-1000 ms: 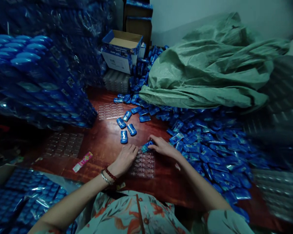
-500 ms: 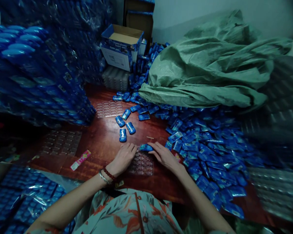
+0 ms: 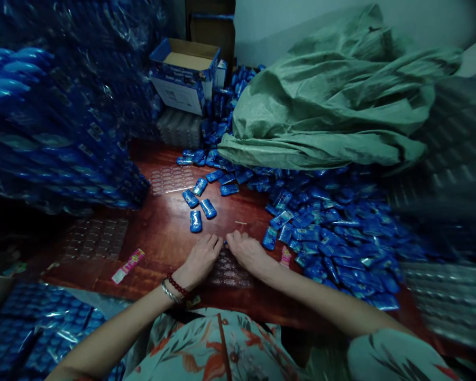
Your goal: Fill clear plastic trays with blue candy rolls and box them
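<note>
Both hands meet at the near edge of the red-brown table, over a clear moulded plastic tray point(image 3: 230, 275). My left hand point(image 3: 203, 257) has its fingers curled together at the tray's upper left; what they hold is hidden. My right hand point(image 3: 249, 255) is closed beside it, fingertips almost touching the left ones. A sliver of a small blue packet point(image 3: 225, 243) shows between the fingertips; the right hand covers the rest. Just beyond lie several loose blue packets point(image 3: 195, 221), shiny and rounded.
A heap of blue packets point(image 3: 333, 238) spreads along the right, partly under a green sheet point(image 3: 325, 116). Wrapped blue stacks point(image 3: 55, 143) rise at left. An open box point(image 3: 182, 87) stands behind. Further clear trays point(image 3: 172, 180) and a pink strip point(image 3: 127, 265) lie on the table point(image 3: 158, 227).
My right hand has moved left and closed in against my left hand, now covering most of the blue packet that showed between them. The view has shifted slightly.
</note>
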A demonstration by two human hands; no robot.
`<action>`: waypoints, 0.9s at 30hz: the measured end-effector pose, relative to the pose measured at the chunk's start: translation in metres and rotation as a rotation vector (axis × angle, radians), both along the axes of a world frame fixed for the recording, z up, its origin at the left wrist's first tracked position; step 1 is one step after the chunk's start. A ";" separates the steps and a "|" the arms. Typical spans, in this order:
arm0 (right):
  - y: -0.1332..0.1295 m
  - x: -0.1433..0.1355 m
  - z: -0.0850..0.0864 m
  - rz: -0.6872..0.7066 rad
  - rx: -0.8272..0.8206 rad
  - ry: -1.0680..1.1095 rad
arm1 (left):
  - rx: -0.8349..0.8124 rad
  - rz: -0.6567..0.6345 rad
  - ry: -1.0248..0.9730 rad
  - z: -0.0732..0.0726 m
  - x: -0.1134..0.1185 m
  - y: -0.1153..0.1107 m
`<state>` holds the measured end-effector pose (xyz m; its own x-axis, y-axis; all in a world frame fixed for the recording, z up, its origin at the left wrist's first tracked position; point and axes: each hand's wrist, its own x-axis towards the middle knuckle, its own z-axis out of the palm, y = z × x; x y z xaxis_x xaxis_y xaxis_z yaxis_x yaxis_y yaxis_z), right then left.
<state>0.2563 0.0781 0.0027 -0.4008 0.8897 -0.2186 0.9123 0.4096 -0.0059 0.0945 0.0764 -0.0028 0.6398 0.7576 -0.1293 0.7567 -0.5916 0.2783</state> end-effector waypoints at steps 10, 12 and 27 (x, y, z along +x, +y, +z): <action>0.014 0.017 0.006 0.104 -0.083 0.112 | 0.095 0.027 -0.204 -0.016 -0.015 0.010; 0.025 0.025 0.016 0.105 -0.128 0.233 | 0.115 0.110 -0.326 -0.014 -0.030 0.017; 0.091 0.002 -0.005 -0.261 -0.127 0.524 | 0.063 0.612 -0.368 -0.033 -0.066 0.031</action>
<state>0.2587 0.1695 -0.0027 -0.2557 0.9531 -0.1622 0.8450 0.1388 -0.5165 0.0283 0.1075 -0.0355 0.0915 0.9934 0.0685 0.8216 -0.1142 0.5585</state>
